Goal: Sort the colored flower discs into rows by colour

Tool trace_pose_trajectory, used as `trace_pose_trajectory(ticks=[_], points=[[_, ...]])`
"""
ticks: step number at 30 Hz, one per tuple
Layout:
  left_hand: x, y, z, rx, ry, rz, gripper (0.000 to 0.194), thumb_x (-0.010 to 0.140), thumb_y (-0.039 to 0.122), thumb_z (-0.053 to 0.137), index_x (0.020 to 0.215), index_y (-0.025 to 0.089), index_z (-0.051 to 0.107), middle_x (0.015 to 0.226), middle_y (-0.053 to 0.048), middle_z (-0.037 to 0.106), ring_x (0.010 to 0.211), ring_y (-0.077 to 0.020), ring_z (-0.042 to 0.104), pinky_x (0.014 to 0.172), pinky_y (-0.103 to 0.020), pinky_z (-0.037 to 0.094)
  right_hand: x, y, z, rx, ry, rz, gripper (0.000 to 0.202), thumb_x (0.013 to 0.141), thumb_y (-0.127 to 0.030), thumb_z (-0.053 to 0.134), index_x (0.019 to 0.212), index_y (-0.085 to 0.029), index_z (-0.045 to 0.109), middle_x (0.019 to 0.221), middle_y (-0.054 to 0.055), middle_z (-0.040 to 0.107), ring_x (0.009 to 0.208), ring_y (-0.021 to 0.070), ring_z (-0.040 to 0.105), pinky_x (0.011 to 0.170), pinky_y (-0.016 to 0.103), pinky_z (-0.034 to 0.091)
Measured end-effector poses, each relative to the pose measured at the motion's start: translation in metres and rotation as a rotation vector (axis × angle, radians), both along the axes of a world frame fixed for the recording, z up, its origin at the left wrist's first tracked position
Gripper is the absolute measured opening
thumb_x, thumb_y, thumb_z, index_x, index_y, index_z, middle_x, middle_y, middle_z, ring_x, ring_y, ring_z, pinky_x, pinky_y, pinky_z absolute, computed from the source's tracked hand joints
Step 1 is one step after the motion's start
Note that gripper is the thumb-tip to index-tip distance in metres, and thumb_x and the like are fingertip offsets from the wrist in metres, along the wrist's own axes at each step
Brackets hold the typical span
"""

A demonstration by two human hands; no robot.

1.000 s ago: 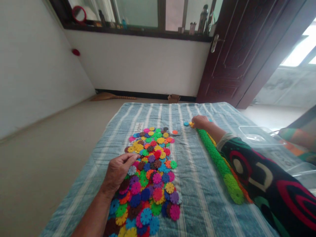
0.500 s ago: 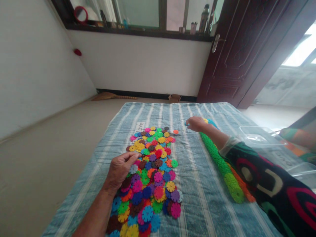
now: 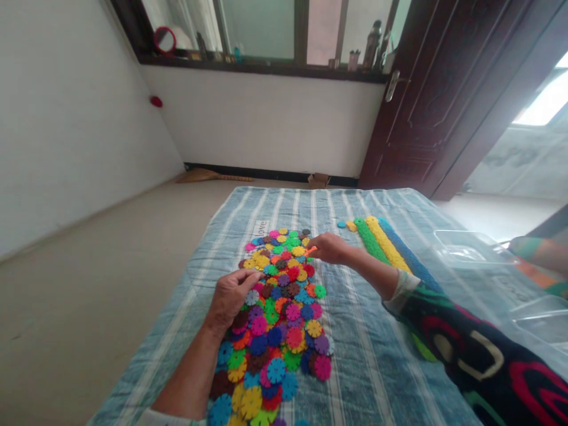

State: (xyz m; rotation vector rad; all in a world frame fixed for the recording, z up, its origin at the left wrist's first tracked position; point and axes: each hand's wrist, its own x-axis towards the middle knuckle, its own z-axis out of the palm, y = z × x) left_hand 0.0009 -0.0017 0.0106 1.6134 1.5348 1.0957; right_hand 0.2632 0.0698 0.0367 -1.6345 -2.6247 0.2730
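A long pile of colourful notched plastic discs (image 3: 293, 310) lies on the striped cloth (image 3: 350, 331). My left hand (image 3: 233, 293) rests at the pile's left side, thumb and forefinger pressed together; anything between them is hidden. At the pile's far right edge, my right hand (image 3: 331, 247) has its fingertips closed on an orange disc (image 3: 312, 251). Beyond that hand lie a single blue disc (image 3: 341, 225) and a yellow disc (image 3: 351, 226). Rows of stacked discs run beside them: a green row (image 3: 371, 241), a yellow row (image 3: 388, 244) and a blue row (image 3: 410, 260), partly covered by my right forearm.
Clear plastic boxes (image 3: 470, 251) stand at the right, near another person's arm (image 3: 539, 257). A broom (image 3: 213, 176) and a small cardboard box (image 3: 318, 180) lie on the floor past the cloth's far edge. A dark red door (image 3: 421, 106) stands behind.
My right hand has moved left, from the far end of the rows to the pile. The blue disc it held now lies on the cloth. My left hand stays at the pile.
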Motion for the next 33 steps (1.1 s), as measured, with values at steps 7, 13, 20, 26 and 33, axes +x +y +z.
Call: trace_pose_trajectory(ticks=[7, 13, 20, 26, 33], points=[[0.000, -0.001, -0.001, 0.007, -0.005, -0.002, 0.030, 0.068, 0.045, 0.062, 0.075, 0.018, 0.074, 0.078, -0.002, 0.074, 0.081, -0.0209, 0.066, 0.080, -0.028, 0.049, -0.027, 0.009, -0.005, 0.005, 0.007, -0.020, 0.036, 0.085, -0.042, 0.053, 0.118, -0.030, 0.062, 0.117, 0.003, 0.065, 0.105, 0.0223, 0.059, 0.076, 0.026, 0.043], [0.000, -0.001, -0.001, -0.009, -0.007, -0.015, 0.030, 0.070, 0.044, 0.061, 0.075, 0.017, 0.074, 0.078, -0.002, 0.074, 0.080, -0.0202, 0.066, 0.078, -0.027, 0.049, -0.035, 0.016, -0.009, -0.003, -0.013, -0.026, 0.038, 0.080, -0.036, 0.058, 0.116, -0.027, 0.064, 0.114, 0.005, 0.066, 0.103, 0.0238, 0.060, 0.077, 0.028, 0.044], [-0.001, 0.000, -0.002, -0.010, -0.017, -0.016, 0.032, 0.070, 0.045, 0.060, 0.075, 0.017, 0.074, 0.079, -0.002, 0.074, 0.081, -0.0204, 0.065, 0.080, -0.028, 0.048, -0.032, 0.018, -0.009, 0.022, 0.027, -0.036, 0.034, 0.076, -0.036, 0.061, 0.108, -0.025, 0.066, 0.103, 0.004, 0.068, 0.093, 0.0214, 0.061, 0.068, 0.024, 0.042], [-0.002, 0.002, -0.005, -0.009, 0.007, -0.019, 0.032, 0.070, 0.045, 0.060, 0.077, 0.017, 0.074, 0.076, -0.001, 0.073, 0.079, -0.0196, 0.065, 0.076, -0.026, 0.047, -0.030, 0.017, -0.010, 0.022, 0.062, -0.007, 0.022, 0.079, -0.025, 0.055, 0.095, -0.020, 0.068, 0.093, 0.002, 0.068, 0.080, 0.0142, 0.060, 0.060, 0.020, 0.036], [-0.001, 0.002, -0.005, 0.007, -0.014, -0.007, 0.030, 0.068, 0.044, 0.062, 0.075, 0.017, 0.074, 0.076, -0.001, 0.073, 0.079, -0.0202, 0.065, 0.075, -0.026, 0.048, -0.008, 0.009, 0.009, 0.031, -0.005, -0.018, 0.020, 0.080, -0.019, 0.049, 0.089, -0.017, 0.067, 0.093, 0.005, 0.069, 0.083, 0.0157, 0.061, 0.061, 0.020, 0.037]])
